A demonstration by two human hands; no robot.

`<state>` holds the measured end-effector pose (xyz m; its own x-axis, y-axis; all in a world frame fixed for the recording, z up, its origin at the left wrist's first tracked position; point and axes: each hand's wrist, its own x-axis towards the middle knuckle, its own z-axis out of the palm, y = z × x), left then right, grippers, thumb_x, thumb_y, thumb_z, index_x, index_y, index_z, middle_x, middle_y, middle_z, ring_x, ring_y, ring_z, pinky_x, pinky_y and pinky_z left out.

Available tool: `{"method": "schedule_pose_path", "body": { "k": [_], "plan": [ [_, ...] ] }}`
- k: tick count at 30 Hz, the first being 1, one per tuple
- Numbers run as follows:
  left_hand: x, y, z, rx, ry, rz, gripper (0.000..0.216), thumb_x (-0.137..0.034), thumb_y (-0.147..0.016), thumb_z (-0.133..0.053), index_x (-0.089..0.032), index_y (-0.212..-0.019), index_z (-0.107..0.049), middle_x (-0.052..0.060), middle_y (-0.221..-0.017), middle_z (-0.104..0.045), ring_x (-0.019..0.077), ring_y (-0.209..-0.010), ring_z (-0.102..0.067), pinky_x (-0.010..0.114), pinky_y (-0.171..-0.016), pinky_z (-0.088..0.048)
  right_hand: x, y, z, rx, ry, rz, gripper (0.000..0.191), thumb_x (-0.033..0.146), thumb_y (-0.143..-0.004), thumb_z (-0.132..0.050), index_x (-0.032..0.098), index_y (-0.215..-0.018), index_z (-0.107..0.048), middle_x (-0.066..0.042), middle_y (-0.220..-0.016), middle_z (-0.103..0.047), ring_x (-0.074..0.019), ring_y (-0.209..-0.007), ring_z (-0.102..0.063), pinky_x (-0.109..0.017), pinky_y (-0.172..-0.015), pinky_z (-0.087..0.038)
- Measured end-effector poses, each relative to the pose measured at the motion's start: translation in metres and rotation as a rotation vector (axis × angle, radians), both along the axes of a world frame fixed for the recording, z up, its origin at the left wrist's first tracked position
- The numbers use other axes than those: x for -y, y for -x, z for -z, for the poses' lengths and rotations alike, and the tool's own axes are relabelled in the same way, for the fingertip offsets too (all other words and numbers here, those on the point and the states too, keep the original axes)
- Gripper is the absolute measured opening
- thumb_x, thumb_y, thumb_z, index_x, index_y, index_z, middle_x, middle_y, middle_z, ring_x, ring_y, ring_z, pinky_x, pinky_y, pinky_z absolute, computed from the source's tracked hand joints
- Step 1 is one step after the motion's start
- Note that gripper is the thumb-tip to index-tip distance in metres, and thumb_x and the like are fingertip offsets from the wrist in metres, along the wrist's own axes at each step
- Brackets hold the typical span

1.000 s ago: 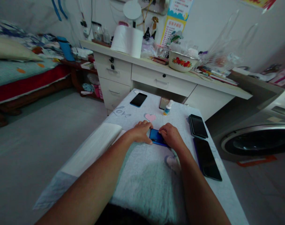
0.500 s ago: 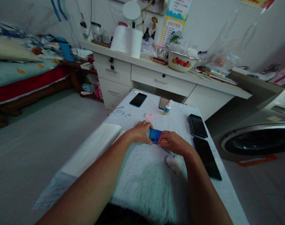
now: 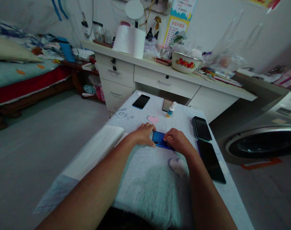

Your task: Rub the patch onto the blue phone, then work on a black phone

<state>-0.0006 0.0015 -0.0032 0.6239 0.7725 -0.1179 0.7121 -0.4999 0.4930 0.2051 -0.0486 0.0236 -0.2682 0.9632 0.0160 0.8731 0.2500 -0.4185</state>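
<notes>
A blue phone (image 3: 158,139) lies flat on the white fluffy cloth (image 3: 147,185) that covers a small table. My left hand (image 3: 142,134) rests at the phone's left end, with its fingers curled against the edge and holding it down. My right hand (image 3: 179,142) sits on the phone's right part. Its fingers are bunched together, with the tips pressed onto the phone's top face. What, if anything, is pinched under those fingers is hidden.
On the table are a black phone (image 3: 141,101), a brownish phone (image 3: 167,104), a small bottle (image 3: 170,110), stacked dark phones (image 3: 202,128), a larger dark phone (image 3: 210,161) and a folded white cloth (image 3: 97,150). A cluttered white desk (image 3: 164,83) stands behind, with a washing machine (image 3: 262,143) to the right.
My right hand slid toward me along the phone and then back up over it, fingers staying bunched. My left hand and the phone stayed in place.
</notes>
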Motion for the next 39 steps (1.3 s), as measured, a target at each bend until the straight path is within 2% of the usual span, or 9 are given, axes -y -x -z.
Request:
{"method": "schedule_pose_path", "body": {
  "k": [8, 22, 29, 39],
  "plan": [
    [0.001, 0.0, -0.004, 0.006, 0.007, 0.0, 0.066, -0.044, -0.056, -0.074, -0.027, -0.114, -0.048, 0.004, -0.118, -0.047, 0.0271, -0.112, -0.043, 0.036, -0.095, -0.039, -0.008, 0.0, 0.009, 0.039, -0.068, 0.124, 0.017, 0.019, -0.083, -0.055, 0.017, -0.086, -0.072, -0.005, -0.086, -0.061, -0.0138, -0.08, -0.056, -0.023, -0.074, -0.038],
    [0.001, 0.0, -0.002, 0.009, -0.001, 0.001, 0.066, -0.044, -0.057, -0.074, -0.025, -0.115, -0.048, 0.005, -0.118, -0.047, 0.027, -0.111, -0.043, 0.035, -0.094, -0.039, -0.018, 0.008, 0.017, 0.153, -0.136, 0.214, 0.021, 0.016, -0.085, -0.051, 0.015, -0.088, -0.071, -0.008, -0.091, -0.06, -0.0153, -0.082, -0.056, -0.024, -0.077, -0.037],
    [0.002, 0.0, -0.001, 0.012, -0.004, -0.002, 0.066, -0.043, -0.057, -0.075, -0.025, -0.115, -0.048, 0.004, -0.118, -0.047, 0.0268, -0.111, -0.043, 0.035, -0.095, -0.038, -0.017, 0.018, 0.014, 0.136, -0.127, 0.152, 0.021, 0.014, -0.086, -0.05, 0.015, -0.089, -0.071, -0.007, -0.091, -0.06, -0.0144, -0.083, -0.055, -0.023, -0.079, -0.037],
    [0.0, 0.0, 0.0, 0.016, -0.012, 0.001, 0.067, -0.044, -0.057, -0.074, -0.024, -0.115, -0.049, 0.005, -0.119, -0.047, 0.0276, -0.111, -0.043, 0.036, -0.094, -0.039, -0.005, 0.016, 0.002, 0.059, -0.039, 0.016, 0.016, 0.013, -0.082, -0.056, 0.015, -0.084, -0.071, -0.005, -0.087, -0.06, -0.0124, -0.078, -0.055, -0.022, -0.073, -0.038]
  ]
}}
